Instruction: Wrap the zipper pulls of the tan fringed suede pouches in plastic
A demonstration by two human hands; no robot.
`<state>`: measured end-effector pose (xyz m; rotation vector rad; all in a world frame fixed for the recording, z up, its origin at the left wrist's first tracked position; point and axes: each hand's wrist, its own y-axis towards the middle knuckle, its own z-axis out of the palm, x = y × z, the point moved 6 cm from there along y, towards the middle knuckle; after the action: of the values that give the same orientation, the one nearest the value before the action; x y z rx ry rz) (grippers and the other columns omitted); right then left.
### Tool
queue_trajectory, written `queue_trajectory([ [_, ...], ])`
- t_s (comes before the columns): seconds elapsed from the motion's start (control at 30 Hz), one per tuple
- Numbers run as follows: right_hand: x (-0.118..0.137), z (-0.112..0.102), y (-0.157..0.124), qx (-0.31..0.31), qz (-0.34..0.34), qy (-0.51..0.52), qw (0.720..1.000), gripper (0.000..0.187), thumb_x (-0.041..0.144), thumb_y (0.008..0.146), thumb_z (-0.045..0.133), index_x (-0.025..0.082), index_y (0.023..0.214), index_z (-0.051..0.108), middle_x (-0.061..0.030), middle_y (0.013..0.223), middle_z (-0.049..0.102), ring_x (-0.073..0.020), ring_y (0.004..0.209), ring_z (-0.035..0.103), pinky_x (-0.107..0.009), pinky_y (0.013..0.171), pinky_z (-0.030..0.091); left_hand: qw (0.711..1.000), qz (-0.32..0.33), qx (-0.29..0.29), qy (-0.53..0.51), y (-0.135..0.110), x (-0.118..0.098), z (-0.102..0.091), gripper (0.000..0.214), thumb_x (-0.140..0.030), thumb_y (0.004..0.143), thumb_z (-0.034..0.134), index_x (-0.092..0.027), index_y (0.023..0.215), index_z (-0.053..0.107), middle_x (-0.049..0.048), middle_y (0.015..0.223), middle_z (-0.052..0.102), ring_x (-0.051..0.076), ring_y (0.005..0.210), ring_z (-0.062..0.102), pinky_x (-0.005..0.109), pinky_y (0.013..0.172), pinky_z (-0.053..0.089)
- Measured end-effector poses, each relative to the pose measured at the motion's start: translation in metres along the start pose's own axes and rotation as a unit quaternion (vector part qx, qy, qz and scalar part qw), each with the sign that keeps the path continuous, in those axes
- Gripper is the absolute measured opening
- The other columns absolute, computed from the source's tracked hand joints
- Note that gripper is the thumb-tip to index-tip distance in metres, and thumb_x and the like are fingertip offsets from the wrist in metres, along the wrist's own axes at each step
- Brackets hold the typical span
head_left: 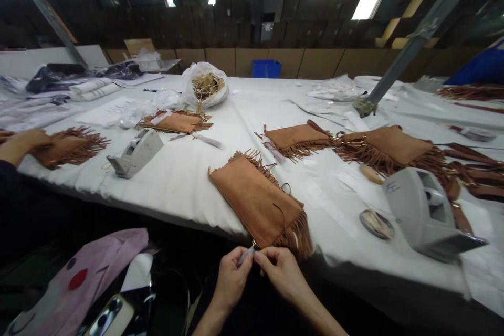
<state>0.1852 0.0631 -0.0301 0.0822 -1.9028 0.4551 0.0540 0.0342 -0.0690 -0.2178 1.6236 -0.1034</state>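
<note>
A tan suede fringed pouch (255, 197) lies at the table's front edge, its near corner pointing down at my hands. From a small metal zipper pull (254, 244) at that corner hangs a zipper tassel (244, 256) wrapped in pale film. My left hand (232, 278) pinches the wrapped tassel between thumb and fingers. Close beside it, my right hand (281, 272) has thumb and forefinger pressed together by the tassel's upper end; what is between those fingertips is hidden.
Tape dispensers (136, 153) stand left and right (423, 215). More fringed pouches (297, 138) lie beyond. A plastic bag (205, 85) of brown stuffing sits at the back. Another person's hand (23, 144) rests on a pouch at far left. A metal post (417, 42) rises right.
</note>
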Motion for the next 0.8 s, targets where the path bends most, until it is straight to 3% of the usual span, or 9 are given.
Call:
queue_trajectory([
  [0.27,0.000,0.004,0.003,-0.075,0.040,-0.098,0.992,0.041,0.042,0.075,0.054,0.014,0.045,0.056,0.0003,0.044,0.046,-0.0097,0.046,0.038,-0.023,0.046,0.024,0.999,0.017,0.008,0.038,-0.001,0.000,-0.002,0.041,-0.054,0.083,0.052,-0.016,0.070,0.062,-0.0010,0.062,0.050,0.012,0.059,0.041,0.022,0.058,0.034],
  [0.53,-0.008,-0.003,0.003,-0.109,0.069,-0.096,0.987,0.038,0.040,0.071,0.057,0.014,0.043,0.058,-0.0003,0.042,0.049,-0.0104,0.044,0.041,-0.024,0.046,0.027,0.997,0.026,0.036,0.055,0.002,0.008,0.001,0.037,-0.048,0.085,0.051,-0.015,0.071,0.060,-0.0022,0.062,0.044,0.011,0.059,0.036,0.022,0.057,0.031],
  [0.73,-0.014,0.001,0.011,-0.100,0.069,-0.077,0.990,0.036,0.035,0.071,0.058,0.014,0.042,0.058,-0.0005,0.041,0.050,-0.0098,0.043,0.042,-0.023,0.045,0.026,0.998,-0.031,0.036,-0.043,0.005,0.011,0.000,0.047,-0.059,0.073,0.063,-0.013,0.064,0.060,-0.0032,0.056,0.043,0.010,0.055,0.036,0.022,0.053,0.032],
  [0.8,-0.017,0.002,0.010,-0.114,0.079,-0.069,0.988,0.033,0.031,0.070,0.059,0.013,0.043,0.058,0.0003,0.041,0.049,-0.0089,0.043,0.041,-0.022,0.045,0.026,0.992,-0.087,-0.010,-0.088,0.000,0.009,0.002,0.048,-0.059,0.067,0.069,-0.013,0.059,0.059,-0.0046,0.051,0.041,0.009,0.051,0.036,0.022,0.049,0.032],
])
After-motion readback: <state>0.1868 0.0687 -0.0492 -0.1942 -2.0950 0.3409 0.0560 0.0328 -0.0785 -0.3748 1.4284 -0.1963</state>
